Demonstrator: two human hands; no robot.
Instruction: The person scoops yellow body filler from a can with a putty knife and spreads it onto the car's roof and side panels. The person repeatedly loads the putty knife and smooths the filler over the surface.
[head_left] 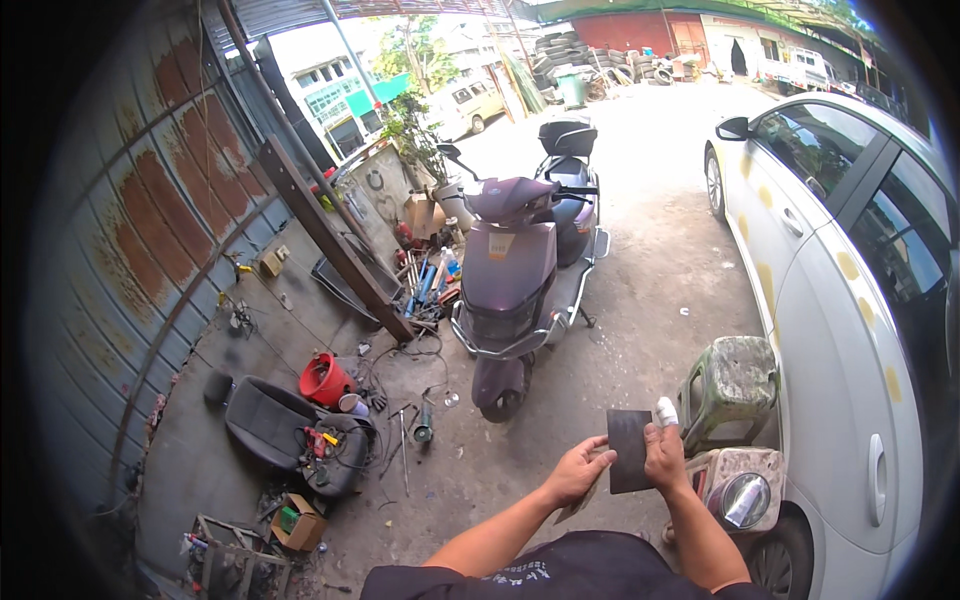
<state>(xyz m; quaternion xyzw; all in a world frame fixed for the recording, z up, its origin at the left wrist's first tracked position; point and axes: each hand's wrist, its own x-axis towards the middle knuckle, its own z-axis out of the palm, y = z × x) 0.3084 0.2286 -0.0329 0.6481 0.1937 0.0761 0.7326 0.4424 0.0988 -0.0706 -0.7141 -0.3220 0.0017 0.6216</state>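
My right hand [664,455] grips a square dark sheet [627,445] upright, thumb on its face; one finger has a white bandage [666,410]. My left hand [585,468] is closed at the sheet's left edge, holding a thin tan piece [580,505] that hangs mostly behind the hand. A weathered green plastic stool [730,365] stands just right of my hands. Below it, another worn stool or stand [765,465] carries a round metal-rimmed container [745,498], partly behind my right forearm.
A dark scooter [510,260] stands ahead. A white car [830,330] with yellowish patches borders the right. Left lie a car seat [265,420], a red bucket [325,375], tools, cables, a cardboard box [300,525], a steel post [335,240] and a rusty corrugated wall [150,200]. Tyres [560,55] are stacked far back.
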